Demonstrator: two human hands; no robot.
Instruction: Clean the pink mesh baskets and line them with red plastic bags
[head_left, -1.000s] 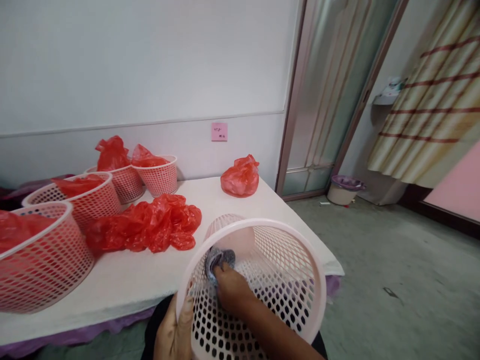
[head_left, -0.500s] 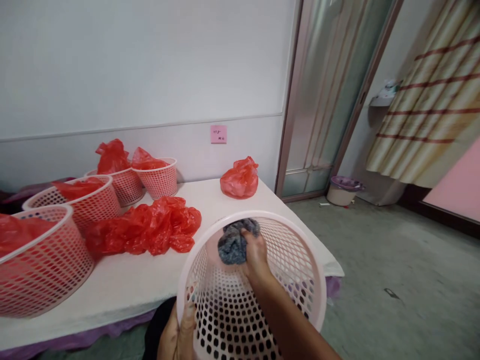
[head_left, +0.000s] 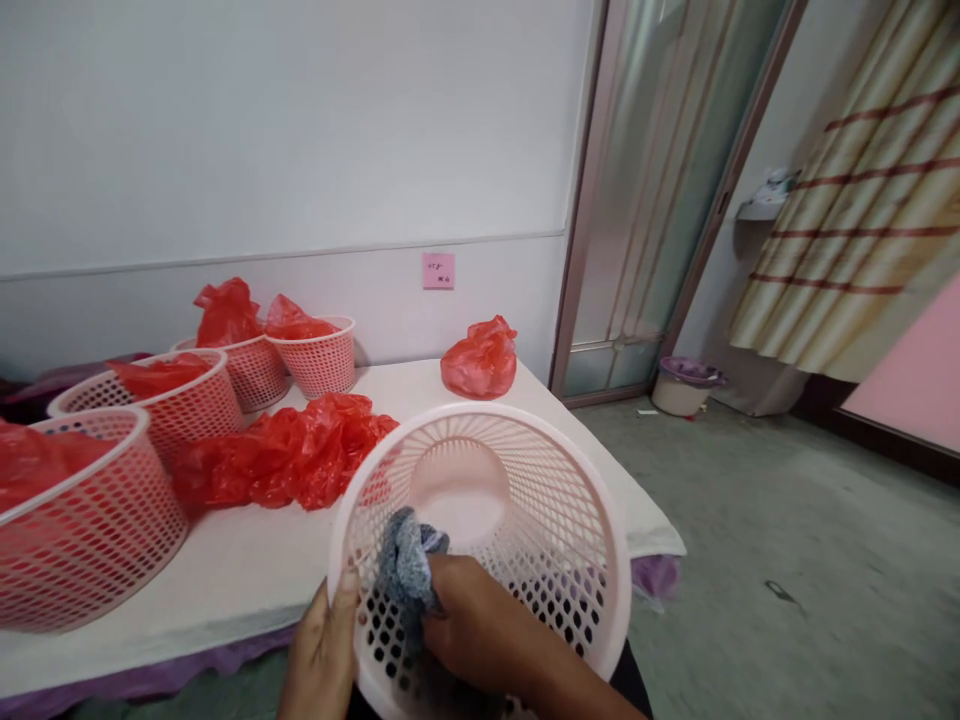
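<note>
We see that the pink basket (head_left: 525,470) is moulded plastic, a smooth, faintly glossy lattice of holes with a solid round base, and the grey rag (head_left: 405,570) pressed against its inner wall is a soft, matt, nubbly cloth. The other baskets (head_left: 82,520) on the table (head_left: 247,570) show the same perforated plastic, while the red bags (head_left: 292,455) are thin, crinkled plastic film with a slight sheen. The table wears a matt white covering, the floor (head_left: 787,560) looks like rough, dull concrete, and the striped curtain (head_left: 862,250) is woven cloth.
</note>
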